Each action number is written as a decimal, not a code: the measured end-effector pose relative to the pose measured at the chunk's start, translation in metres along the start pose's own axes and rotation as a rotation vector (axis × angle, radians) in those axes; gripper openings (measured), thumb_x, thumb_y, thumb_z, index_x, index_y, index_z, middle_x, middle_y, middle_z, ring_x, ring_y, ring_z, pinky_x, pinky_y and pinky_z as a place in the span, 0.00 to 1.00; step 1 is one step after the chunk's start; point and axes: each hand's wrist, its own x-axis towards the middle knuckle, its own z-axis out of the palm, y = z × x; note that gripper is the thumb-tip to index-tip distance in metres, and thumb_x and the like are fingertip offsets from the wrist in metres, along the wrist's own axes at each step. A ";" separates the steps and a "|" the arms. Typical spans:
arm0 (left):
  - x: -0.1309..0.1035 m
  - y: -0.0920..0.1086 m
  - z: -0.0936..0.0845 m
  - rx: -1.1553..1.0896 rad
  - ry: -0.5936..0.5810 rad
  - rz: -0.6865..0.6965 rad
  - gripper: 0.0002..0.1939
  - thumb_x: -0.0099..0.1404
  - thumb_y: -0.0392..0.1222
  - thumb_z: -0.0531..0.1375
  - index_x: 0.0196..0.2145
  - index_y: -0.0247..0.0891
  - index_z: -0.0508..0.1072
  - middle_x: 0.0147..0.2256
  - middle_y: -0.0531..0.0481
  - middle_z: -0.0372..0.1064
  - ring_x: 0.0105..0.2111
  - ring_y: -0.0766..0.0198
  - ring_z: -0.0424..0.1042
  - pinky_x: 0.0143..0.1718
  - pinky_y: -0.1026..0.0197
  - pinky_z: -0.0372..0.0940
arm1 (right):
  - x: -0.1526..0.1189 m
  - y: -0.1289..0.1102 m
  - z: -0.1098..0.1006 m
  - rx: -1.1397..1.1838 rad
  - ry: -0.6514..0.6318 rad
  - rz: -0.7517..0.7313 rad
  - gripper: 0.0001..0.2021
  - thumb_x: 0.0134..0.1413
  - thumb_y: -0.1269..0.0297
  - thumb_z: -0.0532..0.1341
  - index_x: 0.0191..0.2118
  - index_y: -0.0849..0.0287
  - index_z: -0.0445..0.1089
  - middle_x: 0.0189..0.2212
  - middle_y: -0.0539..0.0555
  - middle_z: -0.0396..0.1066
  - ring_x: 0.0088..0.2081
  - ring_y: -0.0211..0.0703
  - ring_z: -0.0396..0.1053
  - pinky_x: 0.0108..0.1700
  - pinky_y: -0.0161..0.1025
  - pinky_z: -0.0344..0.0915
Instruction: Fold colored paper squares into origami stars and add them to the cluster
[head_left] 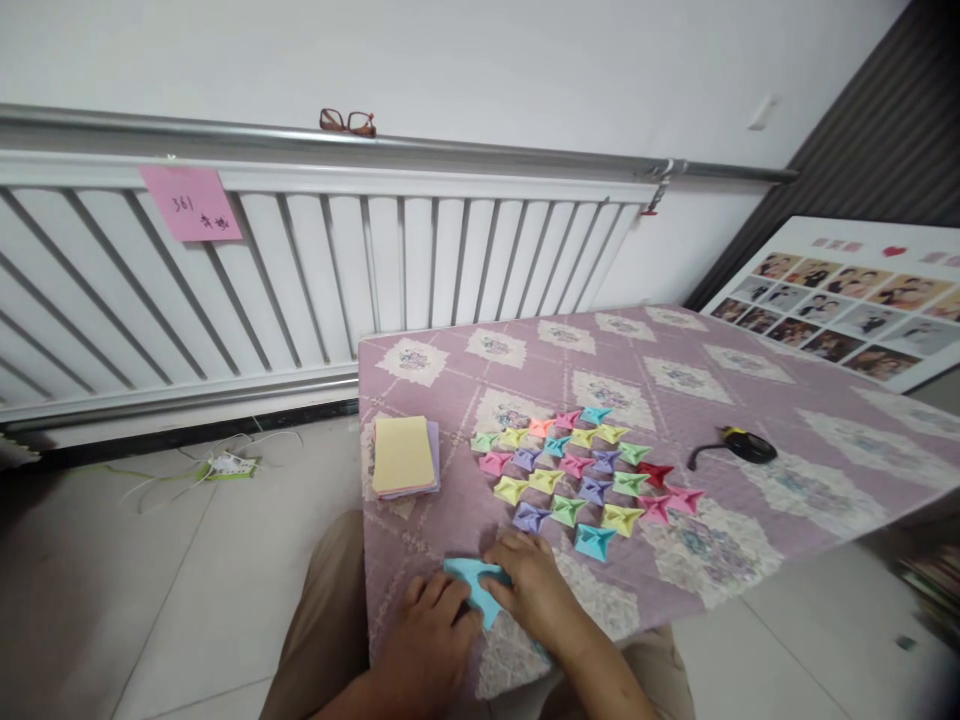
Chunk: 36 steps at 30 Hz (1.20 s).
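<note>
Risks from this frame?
1. Left hand and right hand both touch the blue paper; uneven pressure might crease it askew.
2. The purple folded piece sits just beyond the right hand; a forward slip could knock it.
3. The loosely squared paper stack lies near the table's left edge; a bump might spill sheets.
</note>
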 end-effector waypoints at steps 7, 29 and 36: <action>0.009 -0.005 -0.006 -0.099 -0.040 -0.071 0.06 0.68 0.41 0.55 0.42 0.44 0.70 0.43 0.53 0.68 0.44 0.60 0.63 0.49 0.54 0.53 | 0.005 -0.001 0.011 0.012 -0.016 0.001 0.05 0.49 0.71 0.64 0.30 0.54 0.69 0.32 0.47 0.70 0.41 0.43 0.65 0.46 0.42 0.49; 0.023 -0.031 -0.007 0.106 -0.081 0.030 0.04 0.69 0.39 0.54 0.38 0.42 0.69 0.36 0.52 0.66 0.38 0.59 0.62 0.42 0.54 0.54 | -0.034 0.025 0.037 -0.203 0.335 -0.166 0.07 0.55 0.75 0.59 0.36 0.56 0.70 0.34 0.50 0.72 0.36 0.43 0.66 0.43 0.42 0.58; 0.022 -0.025 -0.015 0.159 -0.100 0.075 0.13 0.69 0.44 0.54 0.51 0.48 0.66 0.38 0.50 0.66 0.39 0.58 0.63 0.41 0.55 0.55 | -0.044 0.016 0.035 -0.189 0.395 -0.097 0.14 0.53 0.77 0.57 0.42 0.54 0.71 0.41 0.51 0.74 0.44 0.48 0.68 0.47 0.45 0.60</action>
